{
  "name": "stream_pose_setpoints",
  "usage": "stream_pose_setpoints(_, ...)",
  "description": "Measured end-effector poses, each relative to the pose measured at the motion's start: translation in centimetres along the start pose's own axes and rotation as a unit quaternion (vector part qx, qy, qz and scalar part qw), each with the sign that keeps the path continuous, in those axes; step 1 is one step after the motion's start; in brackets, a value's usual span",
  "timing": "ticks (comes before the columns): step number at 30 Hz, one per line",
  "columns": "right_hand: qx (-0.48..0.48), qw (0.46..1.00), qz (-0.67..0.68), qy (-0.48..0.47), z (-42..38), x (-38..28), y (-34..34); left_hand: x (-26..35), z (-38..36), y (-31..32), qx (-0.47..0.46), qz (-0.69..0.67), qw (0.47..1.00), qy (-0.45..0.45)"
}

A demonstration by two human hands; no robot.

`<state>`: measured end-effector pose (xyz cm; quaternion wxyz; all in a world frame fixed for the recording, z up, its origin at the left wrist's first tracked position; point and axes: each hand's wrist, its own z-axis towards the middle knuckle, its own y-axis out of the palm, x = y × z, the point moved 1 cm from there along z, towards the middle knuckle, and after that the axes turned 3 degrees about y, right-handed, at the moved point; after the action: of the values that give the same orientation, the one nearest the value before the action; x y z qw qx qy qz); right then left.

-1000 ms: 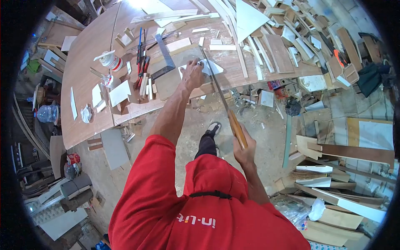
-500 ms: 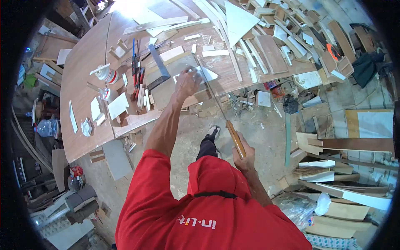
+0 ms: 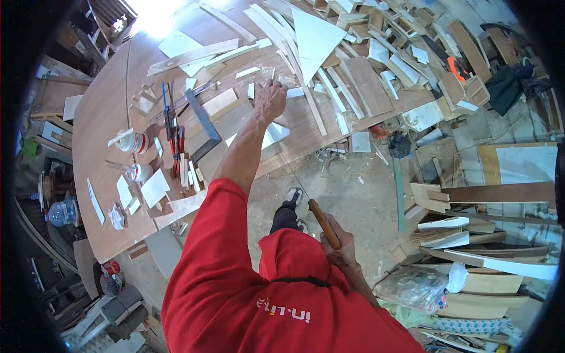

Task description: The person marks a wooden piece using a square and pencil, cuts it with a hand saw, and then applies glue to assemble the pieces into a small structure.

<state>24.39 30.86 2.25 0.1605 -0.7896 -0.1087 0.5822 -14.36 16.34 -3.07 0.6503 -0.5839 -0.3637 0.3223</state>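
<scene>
Saw (image 3: 306, 191) overhangs workbench (image 3: 106, 117) edge, floor beneath.

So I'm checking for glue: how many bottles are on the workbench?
2. One white bottle with a red band lies near the bench's left side; a smaller bottle sits just below it. Others may hide among the offcuts.

A long brown plywood counter (image 3: 106, 123) stands on a dusty grey concrete floor (image 3: 359, 200) littered with offcuts; bright daylight glares at its far end.

red shirt (image 3: 235, 294), brown saw handle (image 3: 325, 224), white triangular panel (image 3: 315, 36)
</scene>
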Motion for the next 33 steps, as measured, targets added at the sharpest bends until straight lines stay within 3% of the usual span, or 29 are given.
stream_pose_setpoints(6,0.004,1.0,0.019,0.005,0.0,0.3,-0.1,-1.0,0.7,0.8,0.0,0.016,0.998,0.06)
stream_pose_setpoints(13,0.007,0.999,0.032,-0.005,0.3,-0.5,-0.5,-1.6,0.6,1.7,0.021,0.012,0.998,0.06)
stream_pose_setpoints(15,-0.012,0.998,0.055,0.042,0.3,-0.6,-0.7,-1.5,0.7,1.6,0.027,0.009,0.998,0.053)
stream_pose_setpoints(20,0.009,0.999,0.039,0.013,0.4,-0.3,-0.5,-2.4,1.5,2.4,0.039,-0.048,0.995,0.076)
stream_pose_setpoints(22,0.012,0.999,0.046,0.006,0.3,-0.3,-0.4,-2.5,1.7,1.8,-0.029,-0.061,0.995,0.069)
stream_pose_setpoints(26,-0.004,0.997,0.051,0.049,0.5,-1.3,-0.8,-1.5,1.0,0.2,-0.064,-0.084,0.994,0.033)
stream_pose_setpoints(28,-0.002,0.997,0.056,0.049,0.5,-1.4,-0.9,-2.1,0.8,2.2,0.046,-0.104,0.993,0.036)
stream_pose_setpoints(29,-0.002,0.998,0.052,0.046,0.5,-1.2,-0.9,-2.2,1.1,2.6,0.046,-0.105,0.993,0.037)
stream_pose_setpoints(31,-0.003,0.998,0.048,0.043,0.5,-1.1,-1.0,-2.2,1.6,2.1,-0.037,-0.099,0.994,0.015)
stream_pose_setpoints(33,-0.009,0.998,0.025,0.06,0.6,-1.0,-1.0,-1.5,1.2,0.9,-0.038,-0.08,0.996,0.015)
